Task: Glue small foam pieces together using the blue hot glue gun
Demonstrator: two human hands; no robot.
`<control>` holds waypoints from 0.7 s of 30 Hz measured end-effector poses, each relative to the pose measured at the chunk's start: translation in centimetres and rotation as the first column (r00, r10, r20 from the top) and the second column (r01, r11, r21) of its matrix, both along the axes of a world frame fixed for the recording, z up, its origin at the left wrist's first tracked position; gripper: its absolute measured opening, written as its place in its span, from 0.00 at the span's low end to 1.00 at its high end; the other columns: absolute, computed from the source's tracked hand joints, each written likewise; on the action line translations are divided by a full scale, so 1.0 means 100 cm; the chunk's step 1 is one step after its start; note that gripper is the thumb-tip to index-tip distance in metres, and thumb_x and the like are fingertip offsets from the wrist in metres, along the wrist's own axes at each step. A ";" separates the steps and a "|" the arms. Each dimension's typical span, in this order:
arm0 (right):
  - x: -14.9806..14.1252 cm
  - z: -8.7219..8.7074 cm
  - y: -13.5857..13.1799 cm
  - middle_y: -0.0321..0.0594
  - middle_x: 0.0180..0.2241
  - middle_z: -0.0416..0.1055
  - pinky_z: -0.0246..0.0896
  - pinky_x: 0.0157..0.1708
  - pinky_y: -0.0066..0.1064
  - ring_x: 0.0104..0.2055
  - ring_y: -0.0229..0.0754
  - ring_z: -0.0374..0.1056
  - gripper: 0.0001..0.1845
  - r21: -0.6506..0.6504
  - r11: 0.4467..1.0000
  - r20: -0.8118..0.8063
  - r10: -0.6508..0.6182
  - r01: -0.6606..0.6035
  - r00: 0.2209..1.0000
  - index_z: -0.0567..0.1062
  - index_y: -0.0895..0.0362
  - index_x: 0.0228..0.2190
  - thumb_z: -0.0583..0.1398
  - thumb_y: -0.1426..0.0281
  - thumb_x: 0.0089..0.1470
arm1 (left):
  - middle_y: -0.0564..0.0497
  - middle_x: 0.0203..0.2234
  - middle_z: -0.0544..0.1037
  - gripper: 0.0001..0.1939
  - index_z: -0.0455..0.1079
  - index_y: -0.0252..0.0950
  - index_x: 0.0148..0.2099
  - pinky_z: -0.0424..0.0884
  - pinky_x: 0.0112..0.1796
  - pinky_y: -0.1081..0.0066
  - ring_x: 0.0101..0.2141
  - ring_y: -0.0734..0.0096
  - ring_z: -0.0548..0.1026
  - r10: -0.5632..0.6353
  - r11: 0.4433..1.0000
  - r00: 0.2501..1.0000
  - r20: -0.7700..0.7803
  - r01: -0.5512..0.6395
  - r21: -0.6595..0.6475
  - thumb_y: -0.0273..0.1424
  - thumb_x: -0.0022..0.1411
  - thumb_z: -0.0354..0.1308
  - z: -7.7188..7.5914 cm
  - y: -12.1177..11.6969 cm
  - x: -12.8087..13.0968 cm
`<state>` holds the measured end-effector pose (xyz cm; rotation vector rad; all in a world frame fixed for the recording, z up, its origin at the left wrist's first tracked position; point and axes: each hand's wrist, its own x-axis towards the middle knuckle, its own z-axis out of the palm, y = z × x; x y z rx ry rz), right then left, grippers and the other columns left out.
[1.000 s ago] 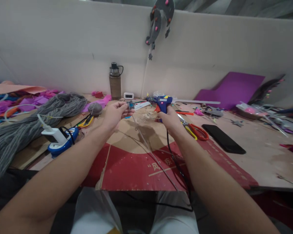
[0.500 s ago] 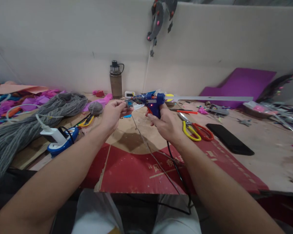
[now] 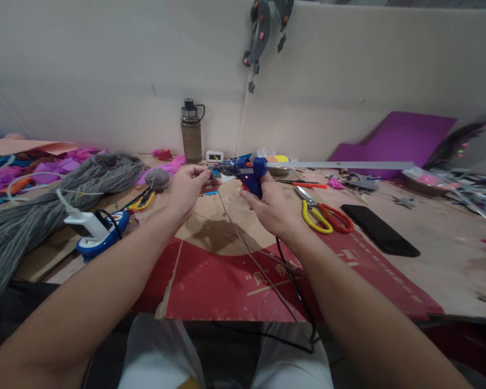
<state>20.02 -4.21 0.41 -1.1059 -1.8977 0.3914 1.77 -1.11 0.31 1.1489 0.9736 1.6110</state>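
Observation:
My right hand (image 3: 273,208) is wrapped round the grip of a blue hot glue gun (image 3: 249,175), whose small red light is lit. A long translucent glue stick (image 3: 340,165) sticks out of its back. The crusted nozzle points left, right at the fingertips of my left hand (image 3: 190,189). Those fingers are pinched on a small blue piece (image 3: 215,173), partly hidden by the fingers and the nozzle. Grey yarn (image 3: 237,229) hangs below the piece and trails down over the table edge. Whether nozzle and piece touch, I cannot tell.
Scissors (image 3: 318,213) and a black phone (image 3: 378,229) lie at the right. A bottle (image 3: 191,132) stands at the back. Left are a grey yarn hank (image 3: 85,186), a yarn ball (image 3: 157,178) and a power strip (image 3: 103,235). Red-printed cardboard (image 3: 210,292) covers the front edge.
The glue gun and my right hand have shifted slightly left, bringing the nozzle closer to the blue piece. My left hand keeps its pinch in nearly the same place.

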 end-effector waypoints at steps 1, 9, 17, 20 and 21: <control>0.000 0.000 0.000 0.46 0.45 0.73 0.65 0.46 0.44 0.43 0.48 0.69 0.23 0.007 1.000 0.004 -0.002 0.002 1.000 0.65 0.55 0.54 0.55 0.69 0.56 | 0.50 0.24 0.76 0.05 0.67 0.31 0.32 0.77 0.33 0.69 0.25 0.72 0.78 -0.001 1.000 1.000 -0.003 0.001 0.000 0.24 0.58 0.61 0.000 0.000 0.000; 0.000 0.003 -0.002 0.48 0.48 0.71 0.63 0.49 0.44 0.47 0.50 0.68 0.23 -0.009 1.000 0.000 -0.016 0.016 1.000 0.65 0.55 0.54 0.56 0.70 0.55 | 0.51 0.23 0.76 0.03 0.67 0.31 0.32 0.77 0.32 0.71 0.24 0.73 0.78 -0.005 1.000 1.000 0.002 0.005 0.017 0.23 0.59 0.58 0.000 0.001 0.000; -0.001 0.002 -0.002 0.47 0.45 0.73 0.64 0.47 0.43 0.44 0.49 0.69 0.23 -0.017 0.999 0.023 -0.037 0.038 0.999 0.65 0.55 0.53 0.55 0.70 0.55 | 0.50 0.24 0.76 0.05 0.68 0.31 0.32 0.77 0.33 0.69 0.25 0.72 0.79 -0.003 1.000 1.000 -0.020 0.004 0.017 0.25 0.58 0.61 -0.001 0.001 0.000; -0.001 0.002 -0.002 0.48 0.46 0.72 0.64 0.47 0.43 0.45 0.50 0.68 0.23 -0.016 0.999 0.025 -0.048 0.048 0.999 0.65 0.56 0.53 0.55 0.70 0.55 | 0.50 0.24 0.76 0.05 0.67 0.31 0.32 0.77 0.33 0.69 0.25 0.72 0.79 -0.001 1.000 1.000 -0.012 0.001 0.018 0.25 0.57 0.61 -0.003 0.002 -0.001; -0.001 0.002 -0.002 0.48 0.46 0.72 0.64 0.46 0.43 0.45 0.50 0.69 0.23 -0.019 0.999 0.026 -0.047 0.047 0.999 0.65 0.56 0.53 0.55 0.70 0.55 | 0.51 0.23 0.76 0.05 0.67 0.31 0.32 0.77 0.33 0.69 0.25 0.72 0.79 -0.001 1.000 1.000 -0.012 0.002 0.017 0.25 0.57 0.61 -0.003 0.002 -0.001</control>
